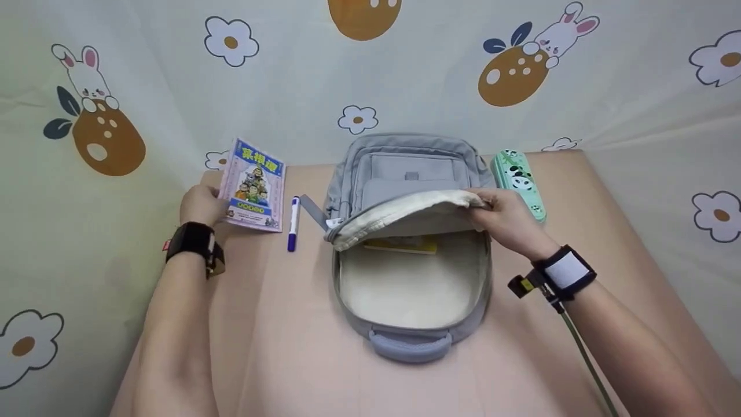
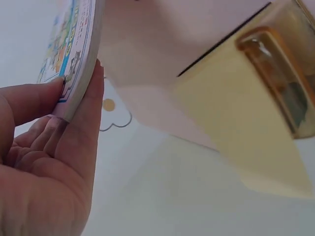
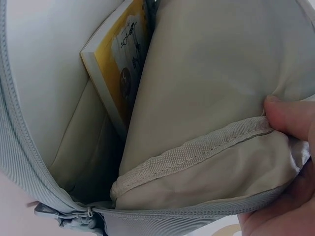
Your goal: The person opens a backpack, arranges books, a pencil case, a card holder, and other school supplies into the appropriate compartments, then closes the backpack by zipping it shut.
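A grey backpack [image 1: 412, 168] lies on the table with its main compartment unzipped, its carry handle toward me. My right hand [image 1: 509, 223] pinches the edge of the raised front flap [image 3: 211, 157], thumb on the cream lining. Inside the bag a yellow-covered book [image 3: 118, 69] leans against the lining. My left hand [image 1: 202, 205] holds a pink-bordered book [image 1: 253, 185] by its lower left edge, thumb on the illustrated cover and fingers behind, as the left wrist view shows. The book is tilted up, left of the backpack.
A white marker with a purple cap [image 1: 294, 223] lies between the pink book and the backpack. Right of the bag is a green panda pencil case [image 1: 520, 185]. A patterned curtain [image 1: 289, 87] hangs behind the peach-coloured table [image 1: 278, 359].
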`<state>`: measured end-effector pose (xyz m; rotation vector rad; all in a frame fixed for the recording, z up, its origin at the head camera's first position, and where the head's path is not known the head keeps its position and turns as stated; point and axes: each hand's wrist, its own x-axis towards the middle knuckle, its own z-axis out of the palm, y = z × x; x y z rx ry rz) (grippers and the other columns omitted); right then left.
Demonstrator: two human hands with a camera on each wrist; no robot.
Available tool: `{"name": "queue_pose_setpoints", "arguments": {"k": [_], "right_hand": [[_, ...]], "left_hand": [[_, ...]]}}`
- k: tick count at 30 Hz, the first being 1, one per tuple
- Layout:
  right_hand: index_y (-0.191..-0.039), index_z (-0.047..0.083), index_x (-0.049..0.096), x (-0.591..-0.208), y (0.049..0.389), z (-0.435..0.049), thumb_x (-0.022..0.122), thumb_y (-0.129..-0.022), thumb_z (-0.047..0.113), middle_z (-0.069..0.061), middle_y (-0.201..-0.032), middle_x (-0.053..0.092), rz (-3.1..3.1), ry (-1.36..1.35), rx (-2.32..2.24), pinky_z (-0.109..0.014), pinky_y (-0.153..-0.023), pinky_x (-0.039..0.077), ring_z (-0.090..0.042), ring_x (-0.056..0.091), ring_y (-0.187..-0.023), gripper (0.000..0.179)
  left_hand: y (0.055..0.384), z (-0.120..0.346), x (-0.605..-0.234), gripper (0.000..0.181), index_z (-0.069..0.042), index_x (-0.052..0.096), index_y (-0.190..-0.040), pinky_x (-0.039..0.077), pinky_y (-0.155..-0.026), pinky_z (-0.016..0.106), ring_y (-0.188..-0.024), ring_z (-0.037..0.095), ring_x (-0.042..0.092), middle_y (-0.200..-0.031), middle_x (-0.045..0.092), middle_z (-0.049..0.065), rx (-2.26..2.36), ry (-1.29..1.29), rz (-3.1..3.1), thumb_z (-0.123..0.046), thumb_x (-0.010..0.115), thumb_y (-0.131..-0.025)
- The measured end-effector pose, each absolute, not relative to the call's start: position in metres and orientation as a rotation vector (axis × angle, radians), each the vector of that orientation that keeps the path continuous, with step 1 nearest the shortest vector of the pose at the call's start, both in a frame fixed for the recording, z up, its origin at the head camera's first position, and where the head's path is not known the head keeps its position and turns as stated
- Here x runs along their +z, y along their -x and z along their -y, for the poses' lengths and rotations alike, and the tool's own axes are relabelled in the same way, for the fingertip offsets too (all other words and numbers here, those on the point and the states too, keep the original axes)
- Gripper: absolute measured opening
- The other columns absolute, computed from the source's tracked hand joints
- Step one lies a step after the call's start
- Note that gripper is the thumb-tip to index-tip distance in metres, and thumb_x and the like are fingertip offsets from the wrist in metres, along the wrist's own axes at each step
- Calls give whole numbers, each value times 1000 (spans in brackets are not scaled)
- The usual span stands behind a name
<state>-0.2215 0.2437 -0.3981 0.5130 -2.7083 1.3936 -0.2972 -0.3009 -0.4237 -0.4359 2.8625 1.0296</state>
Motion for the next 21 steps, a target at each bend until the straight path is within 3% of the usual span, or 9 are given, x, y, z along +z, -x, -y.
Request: {"name": "queue_pose_setpoints", "arguments": {"k": [3,8,12,21], "right_hand": [[-127,14,73,-399,221,-245,61,-96,2,-6,-103,73,2708,-514,1390,-24,-55,47,-11,46,-53,36],[-127,15,73,-400,220,-244,62,-97,4,-4,-108,74,2698,-508,1387,-22,-60,49,-13,52,-58,34],[-126,15,74,-401,220,-243,62,-96,2,-6,-95,73,2671,-497,1409,-23,-59,50,-16,58,-64,35],[-121,11,76,-399,224,-240,61,-93,-1,-6,-78,66,2593,-417,1398,-22,-49,44,-13,54,-57,34]], "left_hand": [[292,300,-414,44,16,52,-136,54,-78,34,-100,34,62,-120,62,31,1122,410,-2804,-8,51,-99],[279,299,-406,48,14,48,-142,58,-85,35,-105,34,65,-125,61,30,1261,358,-2730,-12,52,-102],[265,296,-405,52,13,42,-147,58,-84,30,-109,34,66,-130,59,29,1367,314,-2632,-14,53,-104],[230,293,-403,60,11,38,-150,58,-83,28,-104,26,68,-132,59,27,1403,258,-2539,-24,57,-105]]}}
